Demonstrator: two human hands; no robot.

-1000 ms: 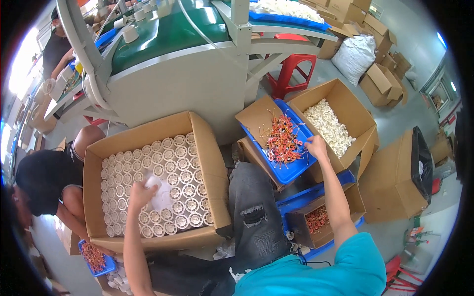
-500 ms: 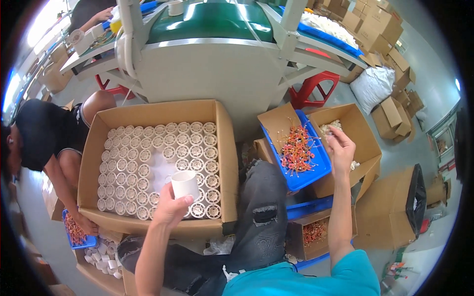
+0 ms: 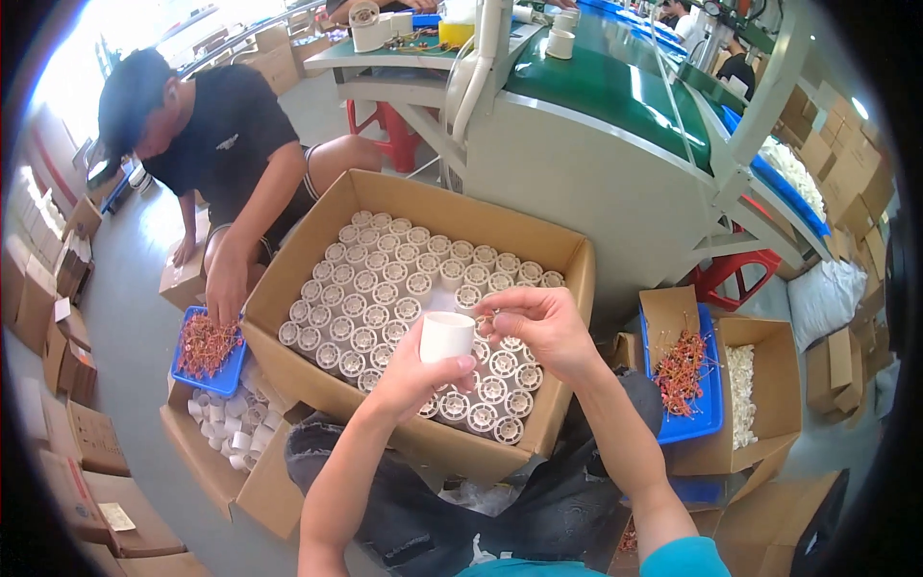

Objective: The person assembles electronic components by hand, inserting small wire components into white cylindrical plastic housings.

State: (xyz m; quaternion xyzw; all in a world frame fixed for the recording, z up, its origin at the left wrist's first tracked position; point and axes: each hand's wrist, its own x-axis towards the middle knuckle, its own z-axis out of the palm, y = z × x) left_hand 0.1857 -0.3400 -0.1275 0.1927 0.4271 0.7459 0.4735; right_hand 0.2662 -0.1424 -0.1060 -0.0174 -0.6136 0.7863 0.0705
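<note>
Gripping a white cylindrical cup [image 3: 447, 338], roughly upright, the left hand [image 3: 408, 381] holds it above a large cardboard box [image 3: 471, 460], where round white parts [image 3: 389, 293] stand in rows. The right hand [image 3: 544, 329] is just beside the cup, fingers curled; whether they pinch anything, I cannot tell. Farther right, a blue tray [image 3: 710, 415] bears tangled red-orange pieces [image 3: 681, 373].

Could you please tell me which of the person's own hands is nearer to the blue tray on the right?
The right hand. It is over the large carton, left of the blue tray; the left hand, gripping a white cup, is farther left.
</note>
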